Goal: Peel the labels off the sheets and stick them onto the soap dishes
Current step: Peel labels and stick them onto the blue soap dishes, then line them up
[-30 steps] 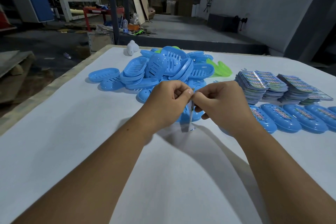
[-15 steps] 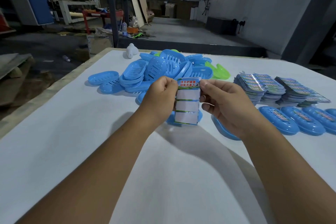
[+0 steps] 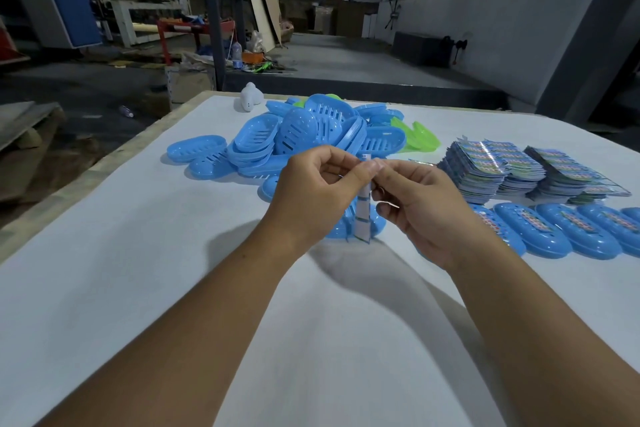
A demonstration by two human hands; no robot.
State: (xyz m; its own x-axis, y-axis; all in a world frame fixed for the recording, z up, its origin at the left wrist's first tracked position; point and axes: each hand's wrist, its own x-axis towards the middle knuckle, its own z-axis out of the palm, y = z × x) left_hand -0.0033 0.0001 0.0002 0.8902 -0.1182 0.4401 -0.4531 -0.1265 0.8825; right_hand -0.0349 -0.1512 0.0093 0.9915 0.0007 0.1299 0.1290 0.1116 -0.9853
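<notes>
Label sheet [image 3: 362,215] turned edge-on again, top label being picked loose.

Half a second back, held flat and face-on to the camera; now swung nearly edge-on, hanging down from a pinch at its top, above the white table [image 3: 138,288]. Left hand [image 3: 313,194] pinching the upper edge between thumb and forefinger; right hand [image 3: 420,204] meeting it at the same spot, fingertips closed on the top corner, likely lifting the last printed label, since the lower panels look blank. Just behind the sheet, a blue soap dish [image 3: 375,227], unlabelled as far as can be seen, probably next to take it. Further right, a row of labelled dishes [image 3: 554,230]; beyond those, stacks of label sheets [image 3: 491,166]. Farthest, the heap of unlabelled blue dishes [image 3: 311,135], two green dishes [image 3: 415,139], a small white object [image 3: 250,98]. Nothing blocking the path down to the dish.
</notes>
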